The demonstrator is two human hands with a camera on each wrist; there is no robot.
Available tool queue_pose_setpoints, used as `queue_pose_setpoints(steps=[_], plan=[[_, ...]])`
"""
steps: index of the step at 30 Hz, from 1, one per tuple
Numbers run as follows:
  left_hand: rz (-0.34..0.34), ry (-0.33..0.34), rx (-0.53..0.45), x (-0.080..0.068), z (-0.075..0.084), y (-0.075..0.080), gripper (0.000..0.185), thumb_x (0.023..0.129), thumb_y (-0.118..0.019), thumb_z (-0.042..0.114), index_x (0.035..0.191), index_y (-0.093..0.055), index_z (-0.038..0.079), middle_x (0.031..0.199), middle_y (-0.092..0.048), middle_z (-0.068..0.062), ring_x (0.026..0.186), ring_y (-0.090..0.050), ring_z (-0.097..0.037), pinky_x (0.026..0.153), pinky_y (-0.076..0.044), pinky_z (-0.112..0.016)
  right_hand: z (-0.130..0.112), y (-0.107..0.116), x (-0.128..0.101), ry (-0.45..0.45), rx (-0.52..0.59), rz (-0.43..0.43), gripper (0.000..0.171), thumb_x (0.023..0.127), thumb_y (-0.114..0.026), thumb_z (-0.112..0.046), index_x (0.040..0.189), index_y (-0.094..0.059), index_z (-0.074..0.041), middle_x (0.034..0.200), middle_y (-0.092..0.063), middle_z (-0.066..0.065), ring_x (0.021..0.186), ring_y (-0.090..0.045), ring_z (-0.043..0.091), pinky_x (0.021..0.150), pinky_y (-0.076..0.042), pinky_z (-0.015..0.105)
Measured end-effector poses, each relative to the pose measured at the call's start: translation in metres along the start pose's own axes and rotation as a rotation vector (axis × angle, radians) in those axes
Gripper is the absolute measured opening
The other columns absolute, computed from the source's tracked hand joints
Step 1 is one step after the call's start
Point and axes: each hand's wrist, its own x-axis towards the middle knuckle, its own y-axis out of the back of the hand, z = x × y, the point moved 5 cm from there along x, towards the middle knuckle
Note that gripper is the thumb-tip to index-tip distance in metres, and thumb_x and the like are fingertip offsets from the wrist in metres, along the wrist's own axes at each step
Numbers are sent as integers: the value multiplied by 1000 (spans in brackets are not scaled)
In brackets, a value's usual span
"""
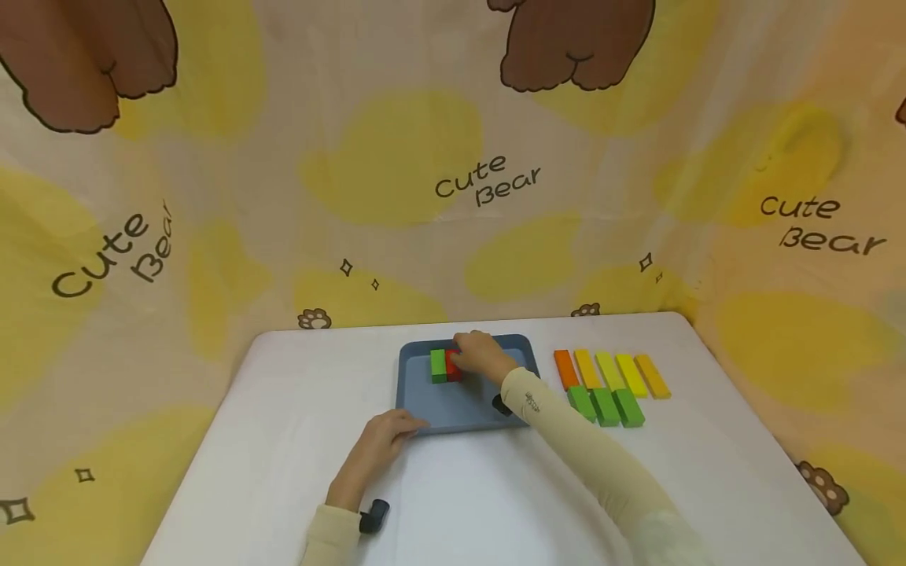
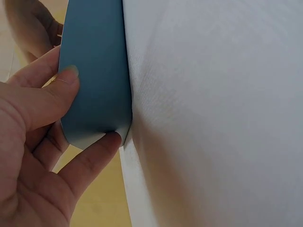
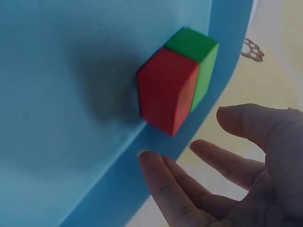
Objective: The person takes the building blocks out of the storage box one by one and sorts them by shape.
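Observation:
A blue-grey tray [image 1: 460, 405] lies in the middle of the white table [image 1: 495, 503]. At its far side a green block [image 1: 438, 365] and a red block [image 1: 453, 367] stand pressed together. My right hand [image 1: 476, 351] hovers at the red block [image 3: 165, 87], fingers [image 3: 161, 179] straight and apart from it; the green block [image 3: 196, 47] sits just beyond. My left hand [image 1: 396, 428] pinches the tray's near left corner [image 2: 94, 71], thumb [image 2: 57, 90] on top and forefinger [image 2: 92, 153] at the edge.
To the right of the tray lie rows of flat blocks: orange [image 1: 565, 368], yellow [image 1: 630, 374] and similar shades behind, three green ones [image 1: 605, 406] in front. A yellow bear-print cloth walls in the table on three sides.

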Motion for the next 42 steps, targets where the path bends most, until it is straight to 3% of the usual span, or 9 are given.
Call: queue_pose_setpoints(steps=[5, 10, 17, 27, 42], plan=[[-16, 31, -5, -2, -1, -4, 20, 90, -67, 7, 101, -79, 19, 88, -71, 5, 86, -66, -11, 78, -58, -28, -10, -12, 6, 9, -27, 19, 26, 93, -62, -21, 111, -66, -3, 94, -69, 9, 86, -60, 23, 76, -54, 36], [-20, 38, -15, -1, -1, -3, 20, 91, -67, 7, 102, -79, 19, 90, -71, 5, 87, -66, -10, 79, -58, -28, -14, -17, 9, -22, -36, -11, 22, 91, -64, -21, 107, -66, -6, 86, -64, 6, 79, -53, 20, 67, -48, 31], [-18, 33, -10, 0, -2, -2, 21, 90, -67, 6, 101, -79, 19, 89, -71, 5, 86, -66, -11, 78, -58, -28, -15, -22, 13, -55, -71, -28, 19, 91, -67, -21, 104, -66, -7, 88, -64, 5, 81, -53, 19, 69, -48, 32], [-26, 47, -13, 0, -1, -3, 21, 91, -66, 6, 102, -79, 19, 89, -71, 5, 86, -66, -10, 78, -58, -28, -23, -27, 13, -28, -81, -16, 12, 88, -72, -17, 91, -64, -9, 83, -63, 2, 74, -53, 16, 68, -48, 28], [-27, 61, -2, 0, -3, -3, 23, 90, -67, 5, 102, -79, 20, 91, -71, 7, 88, -65, -9, 80, -57, -28, -25, -23, 12, 7, -93, 16, 14, 86, -74, -17, 91, -65, -8, 85, -67, 3, 77, -55, 16, 72, -51, 31]])
